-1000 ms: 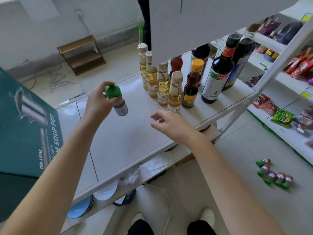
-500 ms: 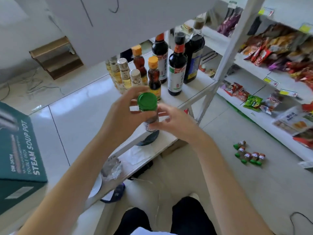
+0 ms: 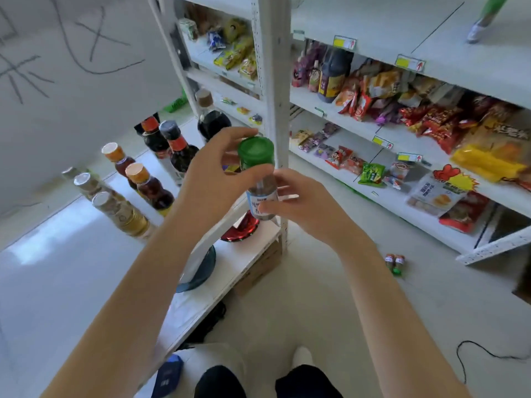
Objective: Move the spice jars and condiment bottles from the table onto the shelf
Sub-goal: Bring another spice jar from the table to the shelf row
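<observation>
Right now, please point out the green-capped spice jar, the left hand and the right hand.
green-capped spice jar point(image 3: 255, 152): head view, on its green cap.
left hand point(image 3: 212, 179): head view, back of hand.
right hand point(image 3: 304, 205): head view, back of hand.

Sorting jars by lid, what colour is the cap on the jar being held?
Green; the spice jar's cap shows clearly in the head view.

On the racks ahead of me lie red snack packets point(image 3: 431, 122), a yellow bag point(image 3: 488, 163) and a green snack packet point(image 3: 372, 174), with yellow price tags point(image 3: 344, 43) clipped along the rack edges. Under the white table, on its lower board, I see a red glossy dish point(image 3: 242, 229) and a dark teal plate point(image 3: 201, 271), with a cardboard box point(image 3: 258, 271) on the floor below. A black cable point(image 3: 471, 357) curls over the floor at my right, and grey scribbles point(image 3: 94, 41) mark the white panel at upper left.
</observation>
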